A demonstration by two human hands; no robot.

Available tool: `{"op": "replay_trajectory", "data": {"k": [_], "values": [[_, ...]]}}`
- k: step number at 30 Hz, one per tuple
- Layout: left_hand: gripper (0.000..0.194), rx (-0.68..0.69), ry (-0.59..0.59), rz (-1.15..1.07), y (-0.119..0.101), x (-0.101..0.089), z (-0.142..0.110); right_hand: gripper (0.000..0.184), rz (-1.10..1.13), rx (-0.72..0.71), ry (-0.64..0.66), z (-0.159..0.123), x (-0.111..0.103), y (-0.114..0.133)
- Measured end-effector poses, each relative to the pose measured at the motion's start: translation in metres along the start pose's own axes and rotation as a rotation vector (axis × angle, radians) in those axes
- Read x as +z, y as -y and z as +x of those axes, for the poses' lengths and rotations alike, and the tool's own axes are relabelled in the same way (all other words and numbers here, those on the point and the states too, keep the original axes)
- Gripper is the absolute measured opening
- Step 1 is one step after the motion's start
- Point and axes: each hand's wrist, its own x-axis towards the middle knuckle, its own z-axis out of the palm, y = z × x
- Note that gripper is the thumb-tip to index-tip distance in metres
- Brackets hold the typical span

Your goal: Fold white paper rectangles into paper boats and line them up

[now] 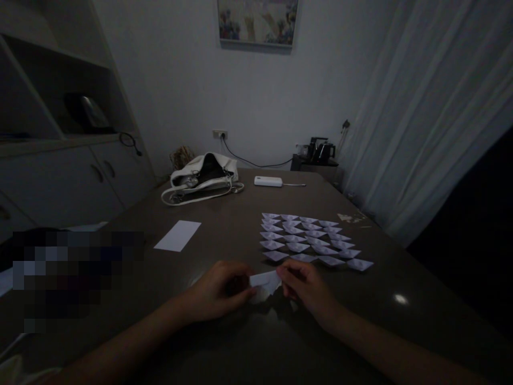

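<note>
"Pinching one small piece of folded white paper [264, 281] between them, two bare hands meet low over a dark desk [232, 235]."

"How firm is the grip on each side?"

"Nearly closed on both. The left hand [224, 290] has the paper's left end between thumb and fingers; the right hand [306, 289] nips its upper right corner between thumb and fingertips."

"Where does the piece sit?"

"Between the hands, on the near side of the folded paper boats [297, 247]."

"And the count of boats?"

"Twenty-four by my tally: six rows, four to a row, though the farthest overlap and are hard to separate."

"Other paper?"

"One flat white sheet [178, 236], lying left of the boats and beyond the left hand."

"What else is on the desk?"

"One white handbag [180, 177], slumped toward the far left, and one white power bank [268, 182] with a single short cable [294, 185] trailing right."

"Behind?"

"One framed picture [258, 21] on the pale wall [256, 91]."
</note>
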Motion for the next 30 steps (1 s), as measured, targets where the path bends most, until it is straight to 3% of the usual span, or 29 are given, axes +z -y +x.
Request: {"op": "replay_trajectory", "data": {"k": [18, 30], "values": [[0.021, 0.000, -0.015, 0.024, 0.0027, 0.0002, 0.0008, 0.031, 0.021, 0.040, 0.051, -0.0007, -0.0016, 0.0001], [0.030, 0.135, 0.033, 0.149, -0.0033, -0.0013, 0.0013, 0.028, -0.045, -0.013, 0.095, -0.0025, -0.0003, 0.0045]]}}
